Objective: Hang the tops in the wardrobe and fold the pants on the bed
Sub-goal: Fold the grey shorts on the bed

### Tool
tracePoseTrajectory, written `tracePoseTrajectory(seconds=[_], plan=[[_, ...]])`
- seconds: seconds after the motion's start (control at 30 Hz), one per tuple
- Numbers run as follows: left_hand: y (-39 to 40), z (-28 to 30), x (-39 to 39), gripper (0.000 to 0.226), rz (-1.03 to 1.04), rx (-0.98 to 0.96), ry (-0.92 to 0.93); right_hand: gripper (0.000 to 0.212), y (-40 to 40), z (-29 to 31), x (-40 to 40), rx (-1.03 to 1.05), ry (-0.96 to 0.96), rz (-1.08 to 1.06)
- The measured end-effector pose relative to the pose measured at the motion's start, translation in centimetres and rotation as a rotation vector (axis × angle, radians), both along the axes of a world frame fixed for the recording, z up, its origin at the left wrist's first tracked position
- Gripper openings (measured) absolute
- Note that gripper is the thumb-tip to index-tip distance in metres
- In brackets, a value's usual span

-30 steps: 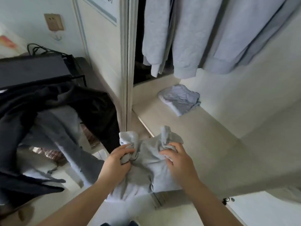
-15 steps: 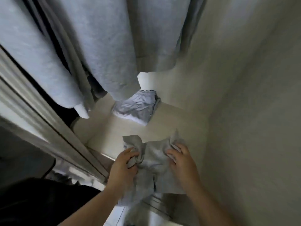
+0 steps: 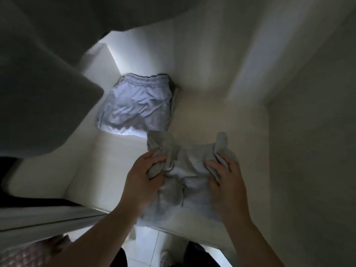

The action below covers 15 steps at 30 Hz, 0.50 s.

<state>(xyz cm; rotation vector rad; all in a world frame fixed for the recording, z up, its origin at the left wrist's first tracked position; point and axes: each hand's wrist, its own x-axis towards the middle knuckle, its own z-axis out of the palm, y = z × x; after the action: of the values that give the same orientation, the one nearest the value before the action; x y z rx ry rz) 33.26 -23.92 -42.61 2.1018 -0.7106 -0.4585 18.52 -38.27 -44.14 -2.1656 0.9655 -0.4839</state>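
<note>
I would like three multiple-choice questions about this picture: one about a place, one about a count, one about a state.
1. Where does the pale folded shorts lie?
A. on the wardrobe floor, beyond the hands
B. on a hanger
C. over the person's forearm

2. How many hands grip the grey garment?
A. none
B. one
C. two

3. How is the grey garment now?
A. spread flat and smooth
B. bunched, with cloth gathered in the fingers
C. hanging from the rail

Answers:
1 A, the shorts rest on the wardrobe floor, farther in than the grey garment.
2 C, the left hand and the right hand each hold a side.
3 B, wrinkled cloth sticks up above both hands.
</note>
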Motion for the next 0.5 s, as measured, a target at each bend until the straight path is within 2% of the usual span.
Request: tracePoseTrajectory(seconds=[0.23,0.33,0.5], plan=[[-1.8,-4.0,7.2,0.053,-0.032,-0.187,-0.109,0.039,-3.4,-1.5,5.9,-0.092,-0.106,0.046],[-2.6,-3.3,10.7,0.053,-0.002,-0.220,-0.173,0.041,-4.5,-0.9,8.9,-0.123,-0.173,0.061],[-4.2,0.3,18.2,0.040,0.001,-0.307,-0.379,0.040,-6.0,1.6,15.9,-0.113,-0.361,0.050]])
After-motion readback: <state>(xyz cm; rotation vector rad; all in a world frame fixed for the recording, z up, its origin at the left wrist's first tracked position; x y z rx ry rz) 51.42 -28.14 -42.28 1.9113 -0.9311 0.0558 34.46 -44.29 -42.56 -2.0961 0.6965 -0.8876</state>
